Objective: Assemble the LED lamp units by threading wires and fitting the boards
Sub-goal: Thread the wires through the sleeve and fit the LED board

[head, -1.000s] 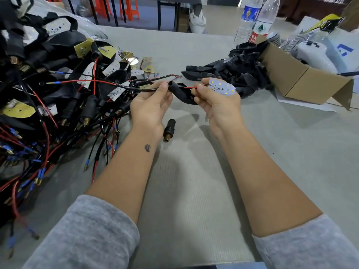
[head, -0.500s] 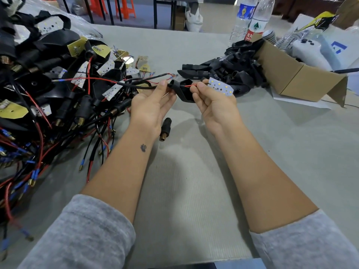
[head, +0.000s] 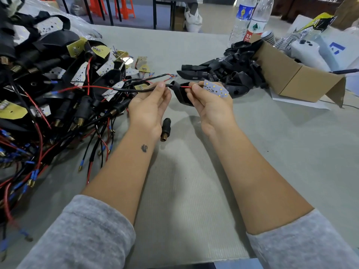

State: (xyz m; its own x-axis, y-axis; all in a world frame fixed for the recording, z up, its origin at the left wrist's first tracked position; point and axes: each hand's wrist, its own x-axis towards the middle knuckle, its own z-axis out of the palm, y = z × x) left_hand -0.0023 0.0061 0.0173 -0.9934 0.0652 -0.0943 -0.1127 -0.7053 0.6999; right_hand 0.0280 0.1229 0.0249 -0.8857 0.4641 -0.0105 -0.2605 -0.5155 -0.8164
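In the head view, a black lamp shell [head: 179,93] is held up over the grey counter [head: 272,152]. The black wire [head: 136,90] is pinched by the left hand [head: 149,105], and the wire leads into the shell. The shell, a red wire [head: 186,87] and a white LED board [head: 215,88] are gripped by the right hand [head: 209,105]. A black plug [head: 166,126] is seen lying on the counter below the hands. A big heap of wired lamps [head: 48,90] is piled at the left.

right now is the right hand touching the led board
Touching. The head view shows the right hand holding the led board, which lies across its fingers.
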